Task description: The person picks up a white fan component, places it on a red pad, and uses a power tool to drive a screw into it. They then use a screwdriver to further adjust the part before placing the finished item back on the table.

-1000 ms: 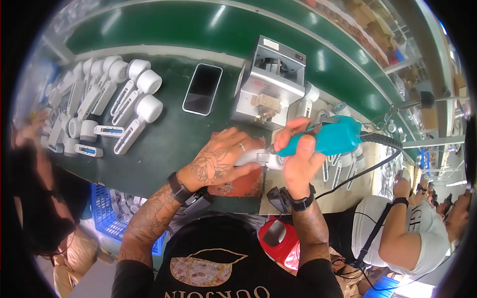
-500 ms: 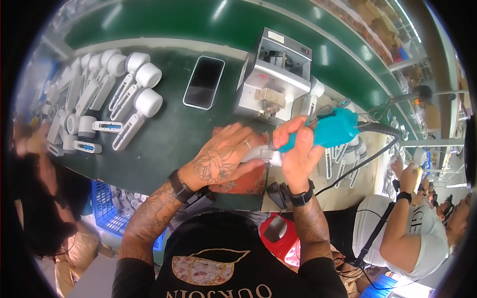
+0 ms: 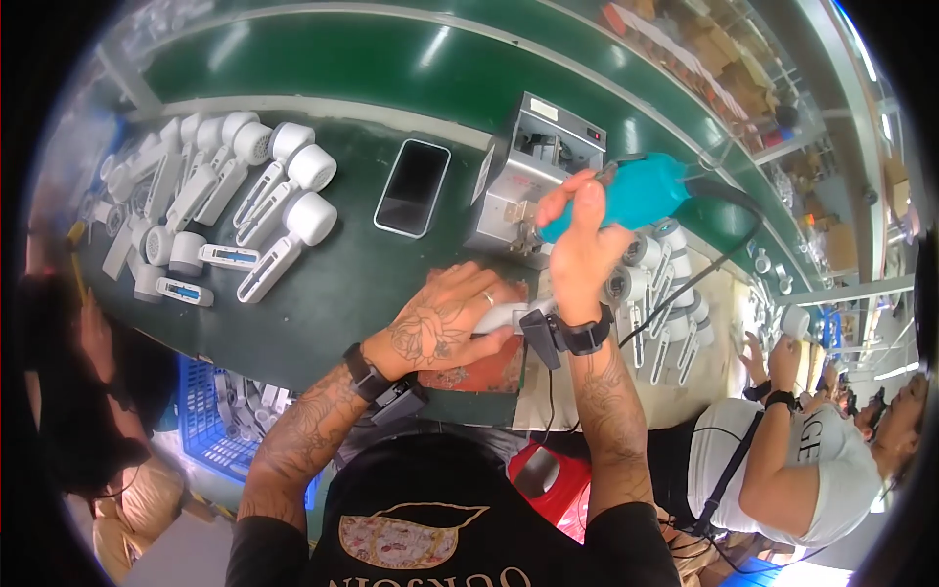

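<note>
My left hand (image 3: 445,318) is closed around a small white-grey plastic part (image 3: 502,318), pressing it down on a reddish mat (image 3: 469,377). Most of that part is covered by the fingers and by the right wrist. My right hand (image 3: 587,240) grips a teal electric screwdriver (image 3: 641,196), its black cable trailing off to the right. The screwdriver's front end is beside the metal front of a grey screw feeder (image 3: 523,181); its tip is hard to make out.
White handheld housings (image 3: 293,230) lie in rows at left, and several more (image 3: 675,293) at right. A phone (image 3: 413,186) rests mid-bench. A blue basket (image 3: 210,435) holds parts below the bench edge. Co-workers stand on both sides, one in a white shirt (image 3: 773,479).
My right hand has lifted the screwdriver up and away from the white-grey part, toward the screw feeder. The left hand keeps its hold on the part. The view has shifted slightly.
</note>
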`<state>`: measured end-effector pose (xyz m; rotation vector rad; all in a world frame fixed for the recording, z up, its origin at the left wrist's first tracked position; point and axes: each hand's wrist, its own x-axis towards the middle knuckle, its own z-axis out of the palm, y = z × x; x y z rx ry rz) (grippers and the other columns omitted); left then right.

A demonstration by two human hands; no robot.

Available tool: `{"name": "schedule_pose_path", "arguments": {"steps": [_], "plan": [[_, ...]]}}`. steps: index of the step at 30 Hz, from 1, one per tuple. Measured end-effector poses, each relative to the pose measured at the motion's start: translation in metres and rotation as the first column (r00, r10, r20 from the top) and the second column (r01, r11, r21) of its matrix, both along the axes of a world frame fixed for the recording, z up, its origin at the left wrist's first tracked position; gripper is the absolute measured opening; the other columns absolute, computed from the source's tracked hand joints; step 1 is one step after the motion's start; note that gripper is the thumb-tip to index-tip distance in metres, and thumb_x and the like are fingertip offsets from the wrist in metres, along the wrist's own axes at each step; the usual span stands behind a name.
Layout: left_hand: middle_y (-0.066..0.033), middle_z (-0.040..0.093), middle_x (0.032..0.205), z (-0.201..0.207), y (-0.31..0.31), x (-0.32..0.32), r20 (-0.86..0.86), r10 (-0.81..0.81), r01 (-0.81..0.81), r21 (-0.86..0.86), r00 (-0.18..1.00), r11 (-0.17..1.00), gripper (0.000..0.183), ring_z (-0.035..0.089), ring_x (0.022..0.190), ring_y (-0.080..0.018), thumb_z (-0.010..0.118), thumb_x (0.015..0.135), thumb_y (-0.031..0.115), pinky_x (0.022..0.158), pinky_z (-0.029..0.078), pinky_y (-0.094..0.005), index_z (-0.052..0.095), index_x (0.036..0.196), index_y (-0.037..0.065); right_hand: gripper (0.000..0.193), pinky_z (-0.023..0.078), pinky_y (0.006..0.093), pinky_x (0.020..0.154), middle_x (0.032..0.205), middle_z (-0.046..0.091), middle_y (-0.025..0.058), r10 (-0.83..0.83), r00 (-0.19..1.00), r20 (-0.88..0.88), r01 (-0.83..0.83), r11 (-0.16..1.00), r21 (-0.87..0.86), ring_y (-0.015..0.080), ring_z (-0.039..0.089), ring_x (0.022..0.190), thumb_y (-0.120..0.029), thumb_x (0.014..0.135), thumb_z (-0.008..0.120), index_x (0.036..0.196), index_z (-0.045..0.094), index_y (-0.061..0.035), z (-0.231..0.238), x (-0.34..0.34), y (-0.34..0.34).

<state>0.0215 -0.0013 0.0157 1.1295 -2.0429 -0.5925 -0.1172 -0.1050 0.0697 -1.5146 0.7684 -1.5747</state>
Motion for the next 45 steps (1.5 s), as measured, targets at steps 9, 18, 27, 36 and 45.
{"name": "schedule_pose_path", "arguments": {"steps": [9, 18, 27, 36, 45], "plan": [[-0.0071, 0.058, 0.102, -0.004, 0.001, 0.005, 0.049, 0.022, -0.019, -0.063, 0.999, 0.998, 0.044, 0.055, 0.097, -0.0285, 0.068, 0.082, 0.025, 0.083, 0.047, -0.0437, 0.060, 0.123, 0.011, 0.040, 0.045, 0.0319, 0.056, 0.068, 0.054, 0.0077, 0.020, 1.000, 0.011, -0.021, 0.984, 0.175, 0.0175, 0.053, 0.059, -0.039, 0.103, 0.054, 0.102, 0.055, 0.0012, 0.011, -0.018, 0.045], [-0.0084, 0.057, 0.107, 0.000, -0.002, 0.003, 0.104, -0.027, 0.032, -0.047, 0.994, 0.998, 0.047, 0.054, 0.100, -0.0283, 0.066, 0.087, 0.024, 0.086, 0.046, -0.0431, 0.057, 0.130, 0.009, 0.060, 0.046, 0.0335, 0.056, 0.066, 0.053, 0.0089, 0.112, 0.993, -0.026, -0.108, 0.984, 0.139, 0.0194, 0.053, 0.058, -0.054, 0.097, 0.058, 0.107, 0.050, 0.0040, 0.001, -0.048, 0.086], [-0.0091, 0.056, 0.109, -0.003, -0.002, 0.001, 0.128, -0.017, 0.026, -0.068, 0.992, 0.997, 0.047, 0.053, 0.102, -0.0288, 0.065, 0.088, 0.024, 0.089, 0.045, -0.0431, 0.055, 0.132, 0.008, 0.052, 0.045, 0.0343, 0.055, 0.066, 0.051, 0.0082, 0.100, 0.995, -0.006, -0.097, 0.978, 0.186, 0.0190, 0.052, 0.058, -0.049, 0.095, 0.062, 0.100, 0.049, 0.0010, -0.014, -0.045, 0.087], [-0.0068, 0.057, 0.130, -0.004, -0.005, 0.001, 0.092, -0.003, 0.012, -0.098, 0.996, 0.995, 0.042, 0.056, 0.101, -0.0294, 0.071, 0.085, 0.022, 0.087, 0.046, -0.0423, 0.063, 0.124, 0.010, 0.043, 0.045, 0.0341, 0.055, 0.067, 0.051, 0.0074, 0.080, 0.983, 0.168, -0.111, 0.976, 0.186, 0.0198, 0.052, 0.058, -0.042, 0.091, 0.069, 0.096, 0.050, -0.0035, -0.024, -0.039, 0.086], [-0.0118, 0.066, 0.115, 0.007, 0.048, 0.024, 0.331, -0.015, 0.143, -0.365, 0.944, 0.920, 0.039, 0.064, 0.102, -0.0292, 0.075, 0.083, 0.025, 0.085, 0.053, -0.0384, 0.065, 0.116, 0.008, 0.050, 0.031, 0.0243, 0.051, 0.062, 0.043, -0.0001, 0.097, 0.913, 0.397, -0.161, 0.978, 0.132, 0.0114, 0.039, 0.053, -0.059, 0.097, 0.051, 0.096, 0.050, -0.0091, 0.015, -0.060, 0.127]]}}
